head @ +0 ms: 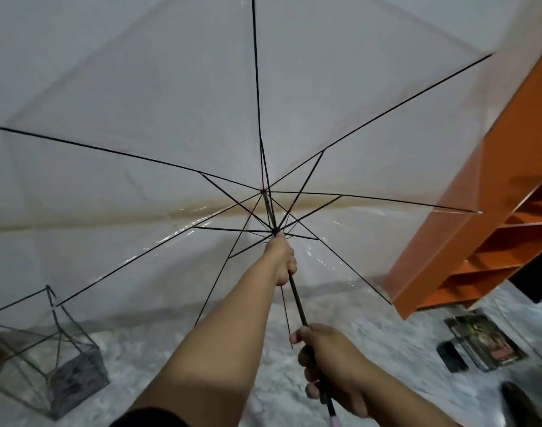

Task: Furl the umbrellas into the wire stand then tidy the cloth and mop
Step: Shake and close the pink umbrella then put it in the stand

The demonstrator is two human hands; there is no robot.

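A clear plastic umbrella with black ribs is spread open in front of me and fills most of the view. My left hand grips the black shaft high up, just under the runner where the stretchers meet. My right hand grips the lower shaft near the handle, whose pale pink end shows below my fingers. The wire stand sits on the floor at lower left, with a dark mesh base and thin upright wires. No cloth or mop is in view.
An orange shelf unit stands at the right, close to the umbrella's rim. On the pale floor below it lie a dark phone and a printed booklet. A dark shoe-like shape is at bottom right.
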